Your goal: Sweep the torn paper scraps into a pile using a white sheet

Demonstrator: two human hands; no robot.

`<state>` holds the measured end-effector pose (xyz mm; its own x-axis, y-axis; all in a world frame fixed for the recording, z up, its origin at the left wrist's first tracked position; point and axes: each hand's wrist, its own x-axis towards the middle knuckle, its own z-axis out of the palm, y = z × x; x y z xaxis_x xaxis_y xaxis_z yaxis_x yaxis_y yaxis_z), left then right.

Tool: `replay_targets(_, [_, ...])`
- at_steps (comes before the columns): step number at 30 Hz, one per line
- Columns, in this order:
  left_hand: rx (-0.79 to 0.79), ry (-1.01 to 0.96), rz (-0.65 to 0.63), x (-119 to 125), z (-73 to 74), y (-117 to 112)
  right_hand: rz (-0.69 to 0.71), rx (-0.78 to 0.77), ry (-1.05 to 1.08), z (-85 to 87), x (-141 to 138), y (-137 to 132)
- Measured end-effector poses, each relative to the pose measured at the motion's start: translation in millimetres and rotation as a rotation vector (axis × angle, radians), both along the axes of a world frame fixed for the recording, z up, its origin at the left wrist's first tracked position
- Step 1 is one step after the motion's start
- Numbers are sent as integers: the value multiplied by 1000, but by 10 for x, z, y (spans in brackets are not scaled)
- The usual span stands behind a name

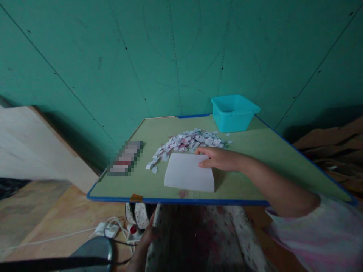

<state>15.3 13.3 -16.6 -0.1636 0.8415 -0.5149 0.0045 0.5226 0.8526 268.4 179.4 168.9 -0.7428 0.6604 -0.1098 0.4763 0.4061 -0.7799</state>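
Observation:
A white sheet of paper lies near the front of the green table. My right hand rests on the sheet's far right corner with its fingers curled together against the paper. Just behind the sheet, several small white and pink paper squares lie scattered in an arc. My left hand hangs below the table's front edge by my lap; its fingers are mostly hidden and dark.
A turquoise plastic tub stands at the table's far right corner against the green wall. A blurred-out flat object lies at the table's left. On the floor below are a white power strip with cables and a dark rounded object.

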Motion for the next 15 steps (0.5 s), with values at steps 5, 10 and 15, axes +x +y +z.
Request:
replay_targets(5, [-1, -3, 15, -57, -180, 14, 10, -10, -26, 17, -17, -18])
replay_targets(10, [-5, -40, 18, -161, -413, 32, 31, -3, -10, -3, -12, -15])
replay_targets(15, [3, -128, 28, -249, -567, -12, 39, -6, -23, 7, -22, -29])
